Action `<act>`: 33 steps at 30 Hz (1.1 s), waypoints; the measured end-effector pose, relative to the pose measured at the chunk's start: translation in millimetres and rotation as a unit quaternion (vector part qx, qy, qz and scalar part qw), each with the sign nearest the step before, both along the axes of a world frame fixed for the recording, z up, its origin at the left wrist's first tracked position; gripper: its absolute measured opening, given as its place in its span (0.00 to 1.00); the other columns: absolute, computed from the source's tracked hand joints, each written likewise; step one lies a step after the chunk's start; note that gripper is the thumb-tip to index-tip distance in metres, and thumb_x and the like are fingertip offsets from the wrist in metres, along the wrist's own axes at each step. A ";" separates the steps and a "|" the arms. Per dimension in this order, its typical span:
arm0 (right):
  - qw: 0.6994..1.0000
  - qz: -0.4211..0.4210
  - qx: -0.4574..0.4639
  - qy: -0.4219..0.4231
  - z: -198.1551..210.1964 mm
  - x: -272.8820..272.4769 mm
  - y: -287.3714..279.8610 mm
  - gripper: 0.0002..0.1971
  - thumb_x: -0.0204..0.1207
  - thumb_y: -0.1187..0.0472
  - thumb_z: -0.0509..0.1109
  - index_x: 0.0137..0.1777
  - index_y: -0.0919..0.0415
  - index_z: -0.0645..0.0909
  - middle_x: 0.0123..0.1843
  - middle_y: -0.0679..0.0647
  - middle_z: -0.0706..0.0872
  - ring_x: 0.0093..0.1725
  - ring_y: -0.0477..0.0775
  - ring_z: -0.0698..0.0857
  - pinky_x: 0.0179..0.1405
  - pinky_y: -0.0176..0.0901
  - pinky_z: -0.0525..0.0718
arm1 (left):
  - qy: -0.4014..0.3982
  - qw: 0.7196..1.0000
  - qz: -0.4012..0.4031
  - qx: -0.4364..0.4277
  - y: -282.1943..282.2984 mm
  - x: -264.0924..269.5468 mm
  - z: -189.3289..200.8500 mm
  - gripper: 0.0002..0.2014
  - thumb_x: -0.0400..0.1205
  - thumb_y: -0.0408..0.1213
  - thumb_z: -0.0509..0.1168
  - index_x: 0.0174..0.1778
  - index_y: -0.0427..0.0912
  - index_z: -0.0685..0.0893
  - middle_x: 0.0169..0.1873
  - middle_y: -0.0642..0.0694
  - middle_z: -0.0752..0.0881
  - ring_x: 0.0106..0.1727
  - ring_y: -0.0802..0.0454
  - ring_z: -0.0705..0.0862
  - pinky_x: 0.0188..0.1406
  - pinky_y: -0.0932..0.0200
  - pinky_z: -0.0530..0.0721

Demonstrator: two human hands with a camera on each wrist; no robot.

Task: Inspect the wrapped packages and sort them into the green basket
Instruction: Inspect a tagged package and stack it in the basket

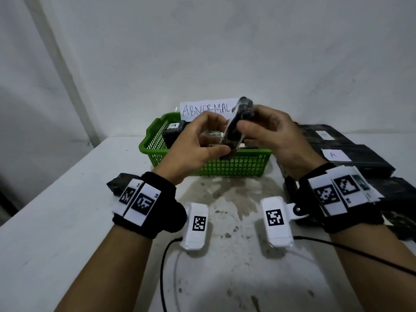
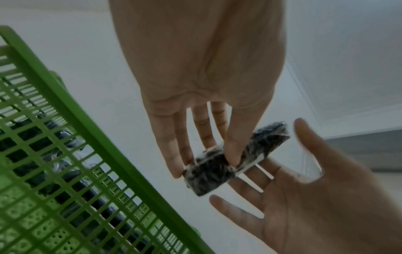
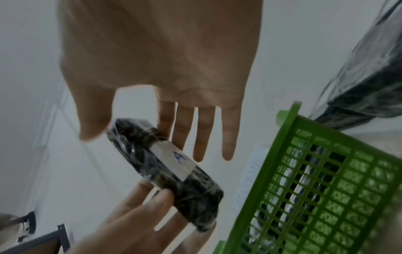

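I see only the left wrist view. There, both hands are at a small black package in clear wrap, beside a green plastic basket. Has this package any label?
Observer: Yes. In the right wrist view, the small black wrapped package carries a white paper label with a handwritten "A".
Operator: Is the basket marked in some way?
Observer: In the head view, a white paper sign reading "ABNORMAL" stands behind the green plastic basket.
Operator: Are more packages outside the basket?
Observer: Yes. Larger flat black wrapped packages lie on the white table, on the person's right of the basket.
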State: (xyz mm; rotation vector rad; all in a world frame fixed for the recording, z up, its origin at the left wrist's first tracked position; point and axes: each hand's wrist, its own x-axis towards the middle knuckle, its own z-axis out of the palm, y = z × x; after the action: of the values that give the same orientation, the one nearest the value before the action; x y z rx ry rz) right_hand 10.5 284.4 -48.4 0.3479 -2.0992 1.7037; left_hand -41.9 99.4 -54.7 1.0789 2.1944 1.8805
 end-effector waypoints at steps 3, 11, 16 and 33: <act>0.997 0.028 -0.072 -0.027 3.8 1.9 -2.4 0.17 0.80 0.47 0.68 0.59 0.57 0.89 0.56 0.55 0.93 0.59 0.55 0.91 0.58 0.57 0.89 | 0.041 0.999 0.020 -0.005 -0.4 -1.0 0.1 0.23 0.74 0.20 0.74 0.52 0.53 0.79 0.52 0.63 0.85 0.60 0.53 0.88 0.59 0.53 0.87; 0.992 0.021 -0.119 0.023 5.7 3.4 -14.1 0.04 0.80 0.70 0.72 0.46 0.63 0.86 0.36 0.47 0.93 0.40 0.44 0.92 0.38 0.39 0.90 | 0.070 0.997 0.032 -0.006 -5.5 -4.6 -3.0 0.21 0.75 0.18 0.72 0.53 0.49 0.81 0.52 0.59 0.86 0.57 0.60 0.88 0.54 0.60 0.87; 0.994 -0.079 -0.071 0.033 8.2 3.9 -8.7 0.09 0.84 0.61 0.70 0.62 0.56 0.84 0.51 0.50 0.93 0.51 0.47 0.93 0.47 0.47 0.93 | 0.049 0.999 0.024 0.006 -12.9 -9.5 -3.0 0.19 0.83 0.19 0.63 0.58 0.50 0.85 0.54 0.48 0.88 0.54 0.56 0.89 0.47 0.64 0.85; 0.850 -0.056 0.521 -0.057 58.7 -139.4 -50.6 0.17 0.67 0.44 0.83 0.52 0.51 0.89 0.47 0.47 0.89 0.43 0.49 0.83 0.43 0.41 0.74 | 0.023 0.954 0.274 -0.122 -76.4 -106.0 29.1 0.09 0.83 0.46 0.69 0.56 0.49 0.86 0.46 0.49 0.91 0.42 0.58 0.87 0.41 0.62 0.81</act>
State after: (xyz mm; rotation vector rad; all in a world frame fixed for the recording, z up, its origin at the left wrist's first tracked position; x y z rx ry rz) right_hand -128.9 233.7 10.3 0.4053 -2.8877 0.3612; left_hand -147.8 23.0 -25.6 0.5056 2.8804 1.6747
